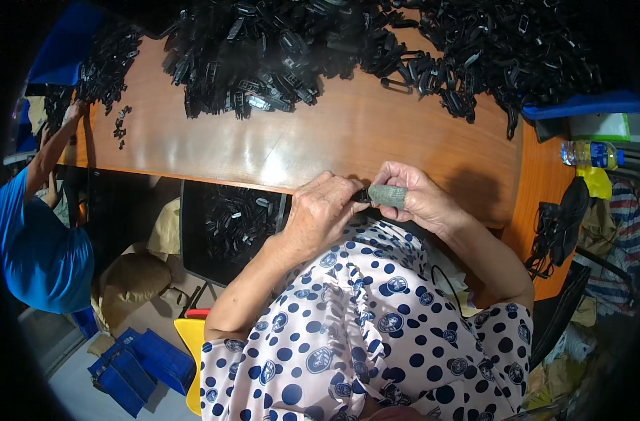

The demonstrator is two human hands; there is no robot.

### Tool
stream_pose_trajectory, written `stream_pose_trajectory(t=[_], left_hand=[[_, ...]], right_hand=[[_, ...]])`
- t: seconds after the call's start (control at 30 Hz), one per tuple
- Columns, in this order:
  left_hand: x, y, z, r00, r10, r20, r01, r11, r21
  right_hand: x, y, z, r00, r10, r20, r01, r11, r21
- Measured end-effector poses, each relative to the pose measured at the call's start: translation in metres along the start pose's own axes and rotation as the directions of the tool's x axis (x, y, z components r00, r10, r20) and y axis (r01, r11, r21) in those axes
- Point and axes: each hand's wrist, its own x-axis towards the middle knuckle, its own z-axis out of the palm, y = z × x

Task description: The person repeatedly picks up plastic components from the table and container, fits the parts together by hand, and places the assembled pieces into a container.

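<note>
Just off the near edge of the wooden table (pixel 278 158), my two hands meet in front of my body. A small black plastic part (pixel 362 196) is pinched between them, mostly covered by the fingers. My left hand (pixel 318 214) closes on it from the left, fingers curled. From the other side my right hand (pixel 425 200) grips it, with a grey-green knitted finger sleeve (pixel 388 196) over one digit. Large heaps of similar black plastic parts (pixel 264 52) cover the far side of the table, and another heap (pixel 474 45) lies to the right.
Below the table edge, left of my left arm, stands a black tray (pixel 194 259) with black parts inside. Another person (pixel 43 245) in blue works at the far left. A bottle (pixel 592 154) and black cords (pixel 544 238) are at the right. Blue bins (pixel 141 365) sit on the floor.
</note>
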Motion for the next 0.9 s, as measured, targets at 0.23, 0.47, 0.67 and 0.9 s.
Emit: stream_pose_trajectory(t=[0.23,0.47,0.67,0.9], left_hand=[[0.011,-0.002,0.011,0.838,-0.523,0.154,0.503,0.633,-0.588],[0.023,-0.002,0.017,0.764,-0.593,0.256,0.328,0.016,-0.944],[0.023,-0.006,0.026,0.773,-0.614,0.159,0.378,0.245,-0.893],[0.017,-0.042,0.001,0.721,-0.67,0.178,0.4,0.193,-0.896]], right_hand=[[0.01,-0.004,-0.004,0.998,-0.023,0.061,0.015,0.991,0.137],[0.026,-0.011,0.005,0.882,-0.358,0.305,0.302,0.929,0.216],[0.039,-0.001,0.009,0.925,-0.367,0.095,0.348,0.922,0.169],[0.045,-0.024,-0.012,0.914,-0.394,0.096,0.396,0.814,-0.425]])
